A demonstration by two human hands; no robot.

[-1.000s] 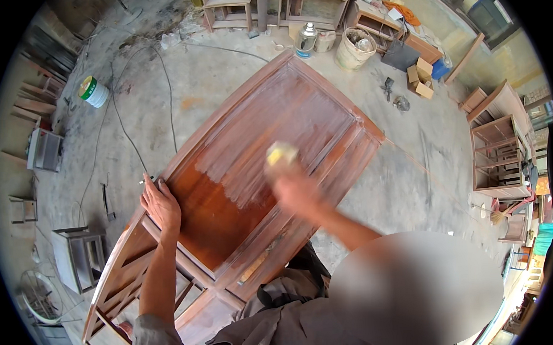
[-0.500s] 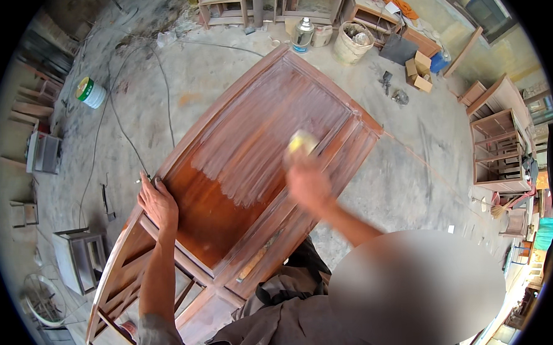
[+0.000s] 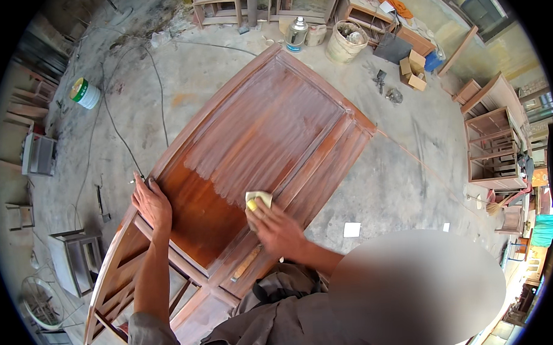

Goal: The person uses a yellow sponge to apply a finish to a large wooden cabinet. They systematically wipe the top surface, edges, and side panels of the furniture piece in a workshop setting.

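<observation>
A large brown wooden furniture panel (image 3: 198, 219) with a raised frame lies before me. Pale scuff streaks cover its upper part, while its lower left stays glossy reddish brown. My right hand (image 3: 276, 228) presses a pale yellow sanding pad (image 3: 259, 198) flat against the panel near the inner frame rail. My left hand (image 3: 152, 201) lies on the panel's left edge with fingers stretched out, beside a black cord (image 3: 132, 157). On the near frame rail, below my right hand, rests a slim tool with a wooden handle (image 3: 246, 264).
Beyond the panel stand a metal can (image 3: 296, 35) and a dirty white bucket (image 3: 346, 43). An open cardboard box (image 3: 413, 70) sits at the far right, a green-and-white bucket (image 3: 85, 94) at the far left. Unfinished wooden furniture (image 3: 496, 150) lines the right side. Cords trail over the concrete floor.
My right hand has drawn the sanding pad down the panel, toward me and to the left. My left hand keeps its place on the edge. The whole view has shifted slightly.
</observation>
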